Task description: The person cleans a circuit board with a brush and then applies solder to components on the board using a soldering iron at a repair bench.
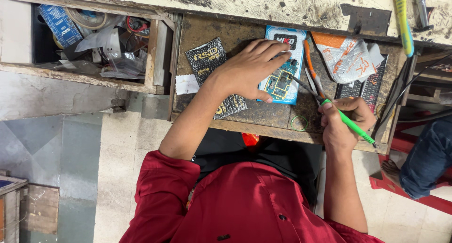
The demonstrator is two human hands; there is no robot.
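Circuit board (280,80) pinned flat by left hand (249,69) on blue card (284,64), green-handled tool (346,120) clasped in right hand (343,120), tip at board's 3 o'clock edge, black packet (207,57) at 9 o'clock, green ring (298,123) at 5 o'clock, on wooden drawer (263,113).

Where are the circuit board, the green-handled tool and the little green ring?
circuit board (279,81), head view, on its bare middle beside the left hand's fingers.
green-handled tool (351,125), head view, on the green handle below the right hand.
green ring (298,123), head view, on its band.
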